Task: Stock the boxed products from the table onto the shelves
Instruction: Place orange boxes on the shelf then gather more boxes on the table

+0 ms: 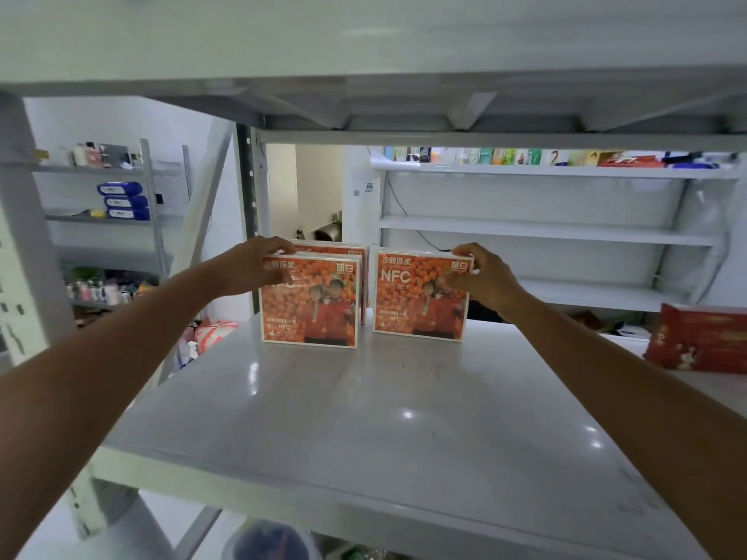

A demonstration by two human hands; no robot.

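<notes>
Three orange boxes printed with fruit stand upright near the back of a white shelf. My left hand grips the top left corner of the front left box; a second box stands right behind it. My right hand grips the top right corner of the right box, thumb on its front face. A gap separates the left and right boxes.
A red box stands at the shelf's right edge. The shelf above hangs low overhead. Behind are further white shelves, some with small goods, and blue packs on a rack at the left.
</notes>
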